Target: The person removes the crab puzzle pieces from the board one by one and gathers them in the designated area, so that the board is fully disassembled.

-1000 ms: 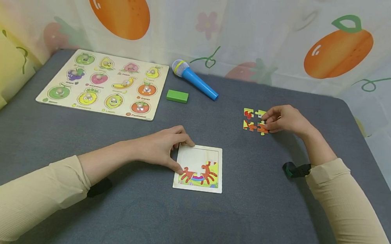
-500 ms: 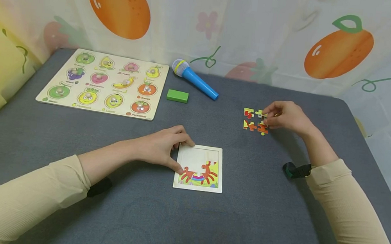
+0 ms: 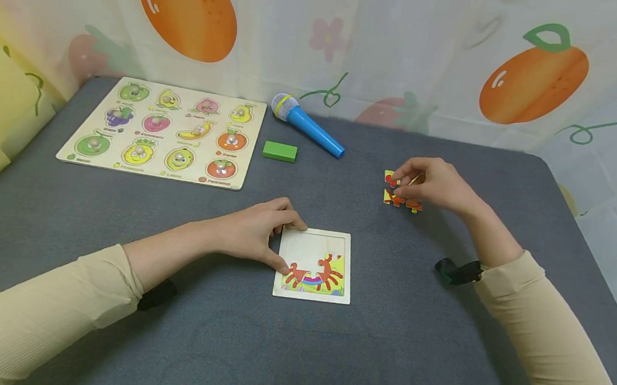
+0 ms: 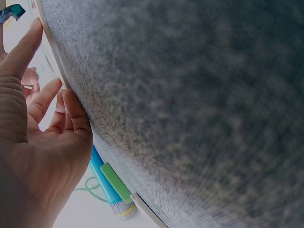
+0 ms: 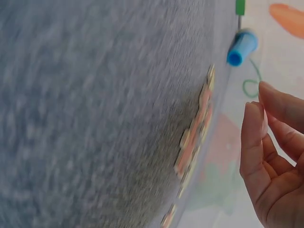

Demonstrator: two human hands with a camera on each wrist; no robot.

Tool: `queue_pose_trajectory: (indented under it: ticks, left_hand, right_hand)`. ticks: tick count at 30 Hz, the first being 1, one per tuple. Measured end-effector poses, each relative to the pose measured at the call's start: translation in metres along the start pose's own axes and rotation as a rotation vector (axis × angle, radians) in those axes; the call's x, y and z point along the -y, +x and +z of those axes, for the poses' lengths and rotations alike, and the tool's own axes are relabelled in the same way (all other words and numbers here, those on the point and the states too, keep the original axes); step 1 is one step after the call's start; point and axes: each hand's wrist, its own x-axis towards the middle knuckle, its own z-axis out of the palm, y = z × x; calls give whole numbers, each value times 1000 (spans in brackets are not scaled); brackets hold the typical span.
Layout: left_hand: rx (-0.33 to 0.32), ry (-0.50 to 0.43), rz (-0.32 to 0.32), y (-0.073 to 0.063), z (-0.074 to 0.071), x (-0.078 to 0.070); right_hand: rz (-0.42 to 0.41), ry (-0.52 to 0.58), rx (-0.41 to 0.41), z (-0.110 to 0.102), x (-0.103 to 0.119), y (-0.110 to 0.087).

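My left hand [image 3: 251, 233] steadies the white-framed jigsaw tray [image 3: 311, 297] at its left side, thumb on the left border and forefinger at the top edge. Joined pieces in the tray's lower part and right side show a red crab. At the right, my right hand [image 3: 437, 183] hovers over loose jigsaw pieces [image 3: 388, 196], thumb and fingers pinched together. A thin tan edge between them looks like a puzzle piece, seen edge-on; the right wrist view does not show it clearly. This hand hides some of the loose pieces.
A wooden fruit peg board [image 3: 167, 174] lies at the back left. Beside it are a green block [image 3: 279, 151] and a blue toy microphone [image 3: 314, 130]. A fruit-print curtain [image 3: 383, 51] hangs behind the grey table [image 3: 281, 357].
My right hand has moved a little left over the loose pieces, covering more of them. The left hand and the tray have stayed put.
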Motion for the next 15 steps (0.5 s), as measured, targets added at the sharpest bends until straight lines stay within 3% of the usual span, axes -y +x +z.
queue_pose_trajectory:
  ticks: [8, 15]
  left_hand:
    - [2, -4, -11, 0, 0, 0]
    - [2, -1, -8, -1, 0, 0]
  right_hand:
    - [-64, 16, 48, 12, 12, 0]
    - [-138, 30, 141, 25, 25, -5]
